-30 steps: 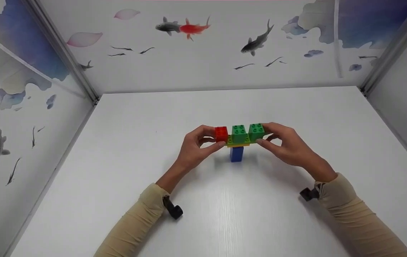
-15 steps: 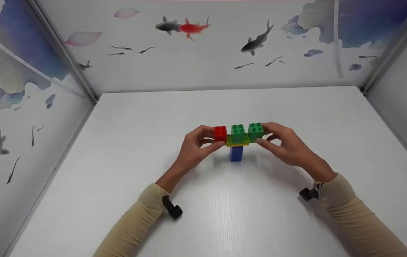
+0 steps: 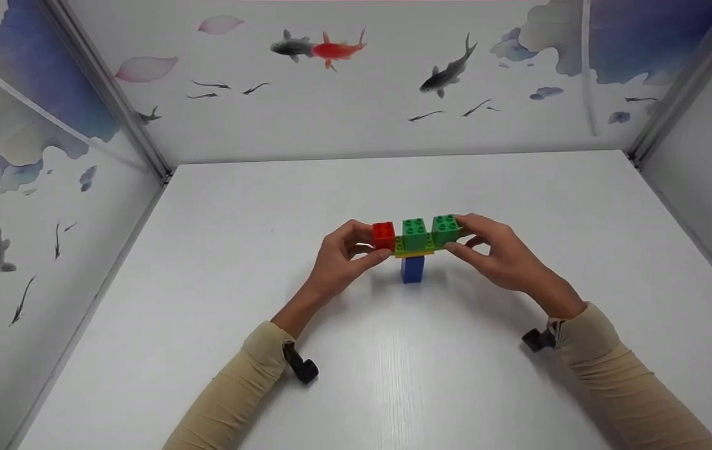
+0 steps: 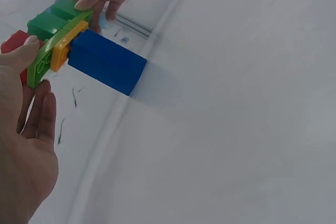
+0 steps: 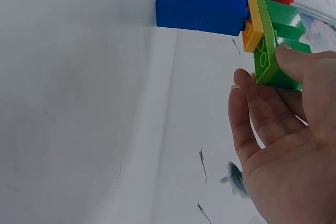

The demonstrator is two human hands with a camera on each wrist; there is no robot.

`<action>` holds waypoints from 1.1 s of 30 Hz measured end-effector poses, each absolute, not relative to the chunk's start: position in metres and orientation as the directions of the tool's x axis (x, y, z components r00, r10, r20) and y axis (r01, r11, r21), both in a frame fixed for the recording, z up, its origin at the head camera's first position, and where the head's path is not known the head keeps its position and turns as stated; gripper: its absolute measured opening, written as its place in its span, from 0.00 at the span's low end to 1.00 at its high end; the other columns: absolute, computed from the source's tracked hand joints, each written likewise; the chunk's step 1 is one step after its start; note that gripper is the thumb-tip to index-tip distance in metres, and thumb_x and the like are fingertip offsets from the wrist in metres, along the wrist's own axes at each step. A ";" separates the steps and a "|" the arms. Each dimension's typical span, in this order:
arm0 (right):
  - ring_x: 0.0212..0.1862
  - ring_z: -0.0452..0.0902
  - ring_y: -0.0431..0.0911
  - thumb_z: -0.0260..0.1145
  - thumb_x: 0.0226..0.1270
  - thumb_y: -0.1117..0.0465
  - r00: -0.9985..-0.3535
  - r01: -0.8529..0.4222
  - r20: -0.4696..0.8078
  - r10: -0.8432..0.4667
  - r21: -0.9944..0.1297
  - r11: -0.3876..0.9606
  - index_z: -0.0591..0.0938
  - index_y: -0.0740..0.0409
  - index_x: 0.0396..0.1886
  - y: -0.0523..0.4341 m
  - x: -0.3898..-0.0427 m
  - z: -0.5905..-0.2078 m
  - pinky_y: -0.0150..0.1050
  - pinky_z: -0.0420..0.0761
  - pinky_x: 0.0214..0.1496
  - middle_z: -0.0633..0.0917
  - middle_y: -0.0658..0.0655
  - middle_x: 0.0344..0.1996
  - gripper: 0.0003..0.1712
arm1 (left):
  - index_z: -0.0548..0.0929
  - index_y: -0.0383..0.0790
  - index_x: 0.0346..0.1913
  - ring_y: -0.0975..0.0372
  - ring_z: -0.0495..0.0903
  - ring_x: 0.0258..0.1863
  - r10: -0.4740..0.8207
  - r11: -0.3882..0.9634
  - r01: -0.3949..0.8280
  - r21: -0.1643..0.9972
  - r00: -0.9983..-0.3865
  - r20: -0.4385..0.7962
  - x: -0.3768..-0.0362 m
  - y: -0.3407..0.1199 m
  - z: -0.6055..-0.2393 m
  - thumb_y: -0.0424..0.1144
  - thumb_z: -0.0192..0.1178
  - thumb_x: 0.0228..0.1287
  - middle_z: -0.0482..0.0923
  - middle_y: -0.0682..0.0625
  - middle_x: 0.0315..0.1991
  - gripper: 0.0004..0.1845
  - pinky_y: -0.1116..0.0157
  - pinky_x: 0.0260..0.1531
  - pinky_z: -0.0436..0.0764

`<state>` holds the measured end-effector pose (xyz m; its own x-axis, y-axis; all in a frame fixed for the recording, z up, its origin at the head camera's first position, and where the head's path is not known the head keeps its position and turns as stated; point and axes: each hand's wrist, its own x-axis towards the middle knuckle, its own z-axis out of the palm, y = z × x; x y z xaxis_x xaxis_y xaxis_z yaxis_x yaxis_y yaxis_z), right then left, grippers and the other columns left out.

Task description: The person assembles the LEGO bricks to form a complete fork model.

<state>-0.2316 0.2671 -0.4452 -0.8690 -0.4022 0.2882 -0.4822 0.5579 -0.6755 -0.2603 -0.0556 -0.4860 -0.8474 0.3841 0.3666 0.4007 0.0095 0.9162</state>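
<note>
A toy brick structure stands on the white table: a column of blue bricks (image 3: 412, 270), an orange-yellow brick (image 5: 253, 35) above it, then a wide lime-green layer (image 4: 38, 71). On top, in a row, sit a red brick (image 3: 384, 235), a middle green brick (image 3: 414, 235) and a right green brick (image 3: 446, 230), with gaps between them. My left hand (image 3: 341, 257) pinches the red-brick end, thumb on the near side and fingers behind. At the other end my right hand (image 3: 498, 255) pinches the right green brick and the lime-green layer under it in the same way.
The white tabletop (image 3: 356, 387) stretches around the structure. White panels with painted fish (image 3: 446, 76) enclose the back and sides, joined by grey metal posts (image 3: 674, 87). Black wrist cameras (image 3: 300, 364) hang at both beige sleeves (image 3: 230, 387).
</note>
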 end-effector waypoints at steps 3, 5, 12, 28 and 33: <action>0.61 0.86 0.48 0.71 0.79 0.53 -0.871 -0.478 0.285 -0.400 -0.678 0.558 0.79 0.53 0.74 0.267 -0.232 -0.445 0.43 0.89 0.59 0.87 0.53 0.61 0.28 | 0.83 0.45 0.60 0.56 0.88 0.55 0.389 0.009 0.402 0.916 -0.845 0.367 -0.261 -0.057 -0.487 0.42 0.76 0.69 0.89 0.49 0.55 0.20 0.54 0.62 0.88; 0.61 0.86 0.48 0.71 0.79 0.53 -0.874 -0.472 0.279 -0.398 -0.681 0.560 0.78 0.54 0.75 0.267 -0.232 -0.445 0.45 0.89 0.59 0.87 0.54 0.62 0.29 | 0.83 0.45 0.60 0.56 0.88 0.56 0.392 0.008 0.400 0.917 -0.844 0.365 -0.261 -0.057 -0.487 0.42 0.76 0.69 0.89 0.49 0.55 0.20 0.56 0.62 0.88; 0.61 0.86 0.47 0.71 0.79 0.52 -0.879 -0.459 0.262 -0.399 -0.696 0.553 0.79 0.52 0.74 0.267 -0.231 -0.446 0.34 0.87 0.58 0.89 0.52 0.60 0.28 | 0.83 0.45 0.60 0.56 0.88 0.57 0.395 0.006 0.379 0.925 -0.851 0.346 -0.261 -0.057 -0.488 0.42 0.75 0.70 0.89 0.49 0.56 0.20 0.56 0.62 0.88; 0.59 0.88 0.49 0.68 0.82 0.53 -0.886 -0.429 0.215 -0.410 -0.714 0.553 0.77 0.52 0.75 0.268 -0.232 -0.446 0.39 0.87 0.61 0.89 0.55 0.61 0.27 | 0.83 0.47 0.57 0.56 0.89 0.53 0.383 0.027 0.392 0.920 -0.854 0.353 -0.259 -0.057 -0.487 0.44 0.77 0.68 0.89 0.51 0.55 0.19 0.54 0.60 0.89; 0.58 0.88 0.50 0.69 0.81 0.52 -0.888 -0.424 0.211 -0.409 -0.719 0.550 0.78 0.51 0.74 0.268 -0.232 -0.446 0.29 0.84 0.58 0.88 0.55 0.60 0.27 | 0.83 0.47 0.57 0.56 0.89 0.53 0.386 0.024 0.387 0.922 -0.854 0.349 -0.259 -0.058 -0.488 0.44 0.76 0.69 0.90 0.51 0.54 0.19 0.58 0.59 0.89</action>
